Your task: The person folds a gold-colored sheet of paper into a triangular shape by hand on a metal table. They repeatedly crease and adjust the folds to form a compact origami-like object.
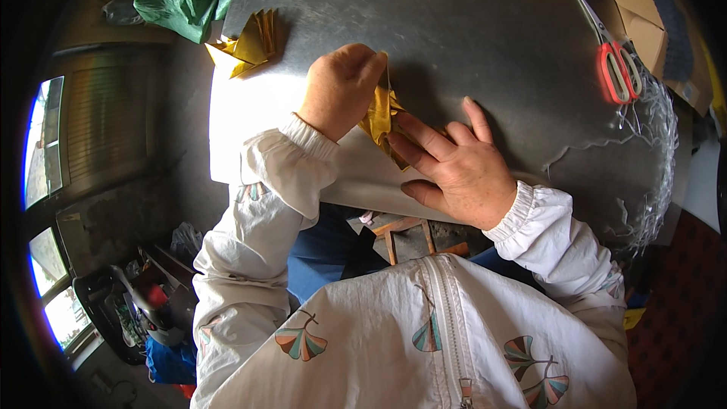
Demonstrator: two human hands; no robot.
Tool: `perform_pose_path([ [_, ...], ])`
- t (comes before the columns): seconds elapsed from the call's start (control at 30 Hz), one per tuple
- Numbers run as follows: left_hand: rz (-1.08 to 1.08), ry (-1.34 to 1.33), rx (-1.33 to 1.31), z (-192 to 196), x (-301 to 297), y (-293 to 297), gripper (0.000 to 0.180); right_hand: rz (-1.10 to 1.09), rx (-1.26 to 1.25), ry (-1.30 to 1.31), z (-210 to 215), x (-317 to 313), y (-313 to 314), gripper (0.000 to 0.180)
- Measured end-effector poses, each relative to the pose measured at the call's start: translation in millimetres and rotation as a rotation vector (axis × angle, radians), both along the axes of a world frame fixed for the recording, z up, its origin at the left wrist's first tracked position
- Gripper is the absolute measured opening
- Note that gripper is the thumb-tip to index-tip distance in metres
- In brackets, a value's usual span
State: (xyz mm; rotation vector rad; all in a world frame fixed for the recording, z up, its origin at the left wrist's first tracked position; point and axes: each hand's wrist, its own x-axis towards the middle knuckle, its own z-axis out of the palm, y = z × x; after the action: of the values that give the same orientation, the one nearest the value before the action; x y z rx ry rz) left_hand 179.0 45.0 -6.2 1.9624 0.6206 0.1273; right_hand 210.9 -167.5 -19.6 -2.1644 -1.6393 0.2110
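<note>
A piece of shiny gold folded paper (381, 115) stands near the front edge of the metal table (454, 23). My left hand (341, 87) is closed, pinching its upper end between thumb and fingers. Against the paper's lower right side rest the fingertips of my right hand (466, 170), whose fingers are spread apart. Part of the paper is hidden behind both hands. Farther left, close to the table's edge, sits another gold folded paper piece (250, 45) with fanned, pointed layers.
Scissors with red handles (619, 72) lie at the right. Beside them hangs a tangle of clear plastic strands (663, 159) along the table's edge. A cardboard box (640, 7) stands at the far right, a green plastic bag (185, 4) at the far left.
</note>
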Motion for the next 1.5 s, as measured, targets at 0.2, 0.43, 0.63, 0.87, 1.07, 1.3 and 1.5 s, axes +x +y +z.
perform_pose_path([
  [0.2, -0.053, -0.014, 0.219, 0.3, -0.1, 2.1, 0.029, 0.003, 0.024, 0.003, -1.0, 0.7, -1.5, 0.056],
  [0.43, -0.213, 0.132, 0.301, 17.1, -25.0, 14.4, 0.032, -0.007, 0.036, -0.017, -0.7, -0.5, 0.8, 0.058],
  [0.63, -0.183, -0.298, 0.936, -4.5, -44.1, -4.7, 0.023, 0.007, -0.018, -0.005, 1.3, 0.1, -1.3, 0.061],
  [0.87, -0.467, 0.002, 0.937, -14.1, -63.2, -12.9, 0.058, -0.005, -0.024, 0.001, 2.3, -0.4, 0.0, 0.06],
  [1.07, -0.461, 0.019, 0.967, -11.9, -61.6, -14.0, 0.057, -0.016, -0.03, -0.008, 2.2, -0.2, 0.4, 0.059],
  [1.3, -0.487, 0.06, 1.064, -5.2, -46.1, -10.7, 0.057, -0.006, -0.019, 0.025, 3.5, 0.4, 0.4, 0.06],
  [1.5, -0.381, -0.007, 1.024, -11.6, -38.1, -11.1, 0.051, -0.006, -0.005, 0.026, 0.2, 0.8, -0.5, 0.059],
])
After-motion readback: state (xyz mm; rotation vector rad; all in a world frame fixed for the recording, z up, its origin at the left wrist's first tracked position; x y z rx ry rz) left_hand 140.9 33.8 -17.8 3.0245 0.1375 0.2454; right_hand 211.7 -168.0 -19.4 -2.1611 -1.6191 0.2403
